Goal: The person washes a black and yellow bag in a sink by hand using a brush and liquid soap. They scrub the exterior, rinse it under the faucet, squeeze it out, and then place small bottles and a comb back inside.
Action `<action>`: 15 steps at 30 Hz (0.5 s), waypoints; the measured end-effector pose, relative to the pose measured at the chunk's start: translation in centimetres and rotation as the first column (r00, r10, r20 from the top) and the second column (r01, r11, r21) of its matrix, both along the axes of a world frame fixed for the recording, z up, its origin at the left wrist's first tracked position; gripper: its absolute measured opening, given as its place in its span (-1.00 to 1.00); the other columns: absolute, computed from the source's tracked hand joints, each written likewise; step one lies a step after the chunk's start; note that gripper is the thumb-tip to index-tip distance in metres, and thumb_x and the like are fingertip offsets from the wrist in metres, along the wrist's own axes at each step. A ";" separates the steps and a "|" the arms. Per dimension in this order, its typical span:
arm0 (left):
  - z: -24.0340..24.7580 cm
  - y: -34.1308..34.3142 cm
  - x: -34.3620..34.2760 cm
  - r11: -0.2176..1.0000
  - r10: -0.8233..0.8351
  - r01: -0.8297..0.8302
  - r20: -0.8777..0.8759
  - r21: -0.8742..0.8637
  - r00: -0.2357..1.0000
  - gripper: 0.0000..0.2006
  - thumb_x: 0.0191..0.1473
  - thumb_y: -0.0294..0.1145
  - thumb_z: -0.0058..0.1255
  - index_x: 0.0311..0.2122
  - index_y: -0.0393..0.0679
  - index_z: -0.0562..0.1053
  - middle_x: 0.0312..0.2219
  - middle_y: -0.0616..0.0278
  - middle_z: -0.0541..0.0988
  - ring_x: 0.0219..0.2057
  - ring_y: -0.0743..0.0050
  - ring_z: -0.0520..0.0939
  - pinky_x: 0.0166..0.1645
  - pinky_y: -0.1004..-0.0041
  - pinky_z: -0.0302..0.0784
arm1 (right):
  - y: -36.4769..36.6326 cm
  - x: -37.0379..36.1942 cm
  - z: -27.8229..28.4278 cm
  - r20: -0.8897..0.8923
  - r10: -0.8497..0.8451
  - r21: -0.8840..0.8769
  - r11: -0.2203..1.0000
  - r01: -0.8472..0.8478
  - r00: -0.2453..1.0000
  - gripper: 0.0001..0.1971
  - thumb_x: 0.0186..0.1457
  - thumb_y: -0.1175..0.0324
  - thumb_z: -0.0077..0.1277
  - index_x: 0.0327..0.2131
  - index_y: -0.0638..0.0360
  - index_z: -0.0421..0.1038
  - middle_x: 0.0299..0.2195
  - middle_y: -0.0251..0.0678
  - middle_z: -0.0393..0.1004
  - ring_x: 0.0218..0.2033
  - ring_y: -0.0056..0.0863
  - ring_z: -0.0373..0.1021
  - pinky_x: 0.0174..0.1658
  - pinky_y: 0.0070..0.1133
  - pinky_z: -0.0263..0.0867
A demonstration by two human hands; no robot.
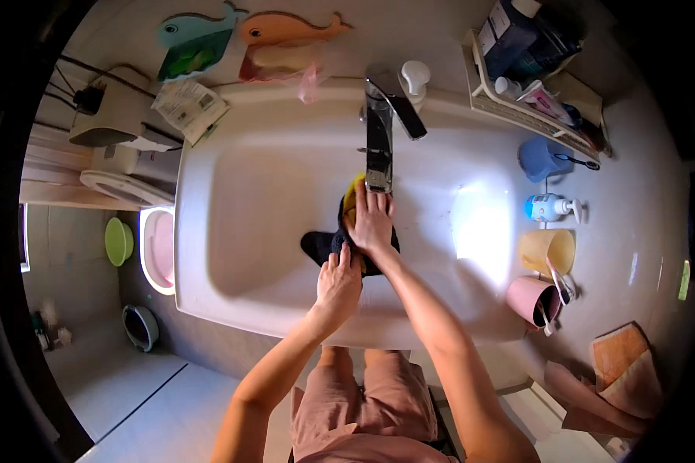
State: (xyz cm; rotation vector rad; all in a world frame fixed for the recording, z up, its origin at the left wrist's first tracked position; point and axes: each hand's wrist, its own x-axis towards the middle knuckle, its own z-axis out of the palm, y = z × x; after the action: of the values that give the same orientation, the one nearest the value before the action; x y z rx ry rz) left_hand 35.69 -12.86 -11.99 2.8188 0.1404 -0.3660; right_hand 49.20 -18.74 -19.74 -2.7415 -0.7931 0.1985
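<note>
A black-and-yellow cloth [320, 244] lies bunched in the white sink [259, 181], just below the chrome faucet [379, 143]. Both hands are on it, near each other: the right hand [372, 225] on the far, yellow part, the left hand [340, 287] at the near edge; whether the fingers close around fabric underneath, I cannot tell. Good handling probably means pinning one part firmly while working the other, fold by fold. Right of the sink stands a blue pump bottle [544, 207].
</note>
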 end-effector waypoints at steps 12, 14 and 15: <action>2.3 9.3 -2.7 0.936 0.296 -0.304 0.067 0.177 0.953 -0.86 -0.06 -0.36 0.03 -0.51 -0.18 0.54 -0.39 0.17 0.54 -0.23 0.15 0.49 -0.13 0.24 0.37 | 12.3 0.3 0.7 0.023 0.566 0.237 0.797 -0.555 0.824 -0.33 -0.08 0.34 0.06 0.19 -0.10 0.17 0.26 -0.43 0.08 0.31 -0.46 -0.06 0.32 -0.31 -0.22; 2.5 9.3 -3.6 0.944 0.288 -0.288 0.027 0.160 0.957 -0.85 -0.06 -0.34 0.03 -0.50 -0.17 0.55 -0.36 0.18 0.55 -0.22 0.15 0.50 -0.11 0.23 0.37 | 11.3 -0.3 -0.6 0.072 0.620 0.191 0.760 -0.621 0.781 -0.39 -0.10 0.39 0.04 0.12 -0.13 0.25 0.23 -0.48 0.14 0.28 -0.49 -0.02 0.30 -0.29 -0.19; 1.9 8.9 -4.0 0.958 0.257 -0.255 0.000 0.135 0.966 -0.85 -0.06 -0.33 0.02 -0.50 -0.16 0.55 -0.34 0.20 0.55 -0.21 0.15 0.50 -0.11 0.23 0.37 | 10.5 -0.6 -1.2 0.121 0.673 0.144 0.715 -0.684 0.730 -0.43 -0.12 0.45 0.02 0.06 -0.16 0.33 0.19 -0.53 0.21 0.26 -0.51 0.03 0.29 -0.27 -0.16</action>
State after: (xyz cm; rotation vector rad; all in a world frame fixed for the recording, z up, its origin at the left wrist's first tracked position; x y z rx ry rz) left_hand 31.73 -3.94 -10.14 2.8788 0.5473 -0.3321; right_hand 48.64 -8.26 -20.95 -2.1669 -1.7289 0.1746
